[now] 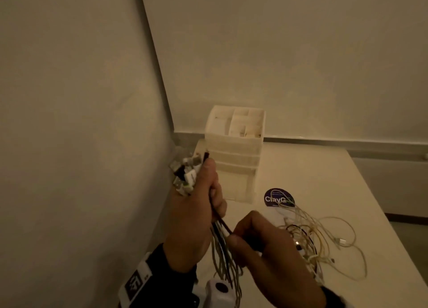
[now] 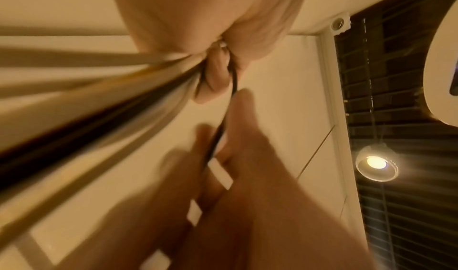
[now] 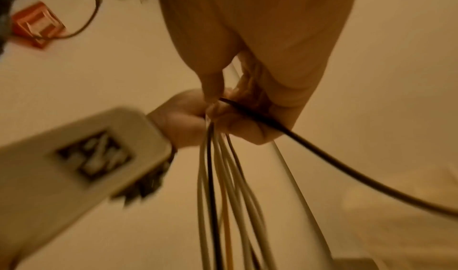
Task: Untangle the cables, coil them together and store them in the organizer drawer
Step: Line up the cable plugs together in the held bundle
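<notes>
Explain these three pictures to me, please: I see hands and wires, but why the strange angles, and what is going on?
No machine here: a person wears three cameras, one on the head and one on each wrist. The head view looks down at a white table. The left hand grips a bundle of cables with the plugs gathered above the fist. The right hand pinches one black cable leading out of that bundle. More cables lie in a loose tangle on the table, partly over a round dark sticker. Behind stands a white organizer with its bottom drawer pulled open. The two blurry pictures are the wrist cameras, looking up along the hands at the same cables.
</notes>
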